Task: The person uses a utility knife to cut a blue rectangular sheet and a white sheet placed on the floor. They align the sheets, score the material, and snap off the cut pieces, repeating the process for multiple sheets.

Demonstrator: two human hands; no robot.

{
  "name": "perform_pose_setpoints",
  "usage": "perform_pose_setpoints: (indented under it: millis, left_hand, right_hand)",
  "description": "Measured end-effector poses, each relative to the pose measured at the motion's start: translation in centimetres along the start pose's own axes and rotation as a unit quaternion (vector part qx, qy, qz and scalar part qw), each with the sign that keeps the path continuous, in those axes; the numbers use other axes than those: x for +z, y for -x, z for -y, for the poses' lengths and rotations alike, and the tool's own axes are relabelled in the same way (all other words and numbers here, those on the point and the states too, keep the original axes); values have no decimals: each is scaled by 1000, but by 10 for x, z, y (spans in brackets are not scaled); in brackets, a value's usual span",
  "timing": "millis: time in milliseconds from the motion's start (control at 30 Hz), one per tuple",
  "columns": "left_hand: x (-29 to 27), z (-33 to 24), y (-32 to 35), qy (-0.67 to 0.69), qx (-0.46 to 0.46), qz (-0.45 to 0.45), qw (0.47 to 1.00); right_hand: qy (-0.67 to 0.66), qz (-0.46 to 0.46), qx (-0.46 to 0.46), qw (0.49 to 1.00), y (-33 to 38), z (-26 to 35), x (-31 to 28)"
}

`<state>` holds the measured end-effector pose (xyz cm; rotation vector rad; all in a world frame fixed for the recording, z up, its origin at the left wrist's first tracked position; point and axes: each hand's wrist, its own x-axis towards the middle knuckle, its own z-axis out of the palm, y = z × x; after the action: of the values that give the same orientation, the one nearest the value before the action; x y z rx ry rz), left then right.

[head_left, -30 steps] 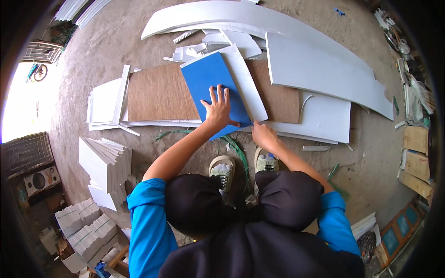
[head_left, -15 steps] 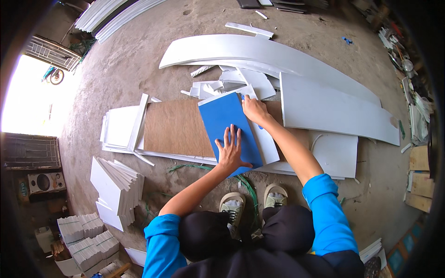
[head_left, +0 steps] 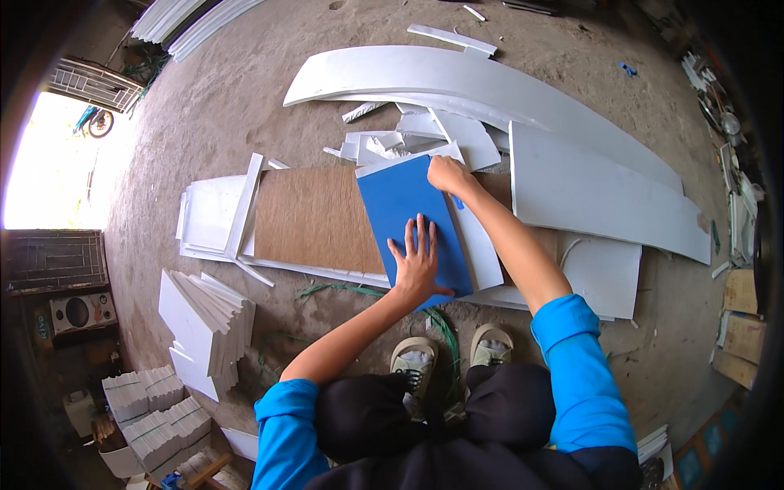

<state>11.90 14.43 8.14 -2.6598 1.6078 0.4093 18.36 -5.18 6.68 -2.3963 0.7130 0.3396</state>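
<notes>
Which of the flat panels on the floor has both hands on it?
The blue panel. The left hand lies flat on its near end and the right hand is at its far corner. The brown board and the white panels lie untouched.

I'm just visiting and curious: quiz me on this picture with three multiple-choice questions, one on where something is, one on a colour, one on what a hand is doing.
1. Where does the blue panel lie?
A. Partly on the brown board
B. Leaning on a wall
C. On the person's lap

2. What colour are the long curved sheets on the floor?
A. Red
B. White
C. Black

3. How is the left hand placed?
A. Raised in the air
B. Closed in a fist
C. Flat, fingers spread, on the blue panel

Answers: 1 A, the panel overlaps the board's right end. 2 B, the sheets are plainly white. 3 C, the palm presses on the panel while the right hand is at its far corner.
</notes>
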Motion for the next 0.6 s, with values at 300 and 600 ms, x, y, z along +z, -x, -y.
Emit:
perform_pose_setpoints:
  millis: [300, 600]
  left_hand:
    - [6, -4, -1, 4, -17, 16, 1000]
    - [22, -6, -3, 0, -1, -63, 998]
  right_hand:
    - [43, 205, 13, 978, 47, -18, 17]
    - [-19, 123, 62, 990, 181, -54, 58]
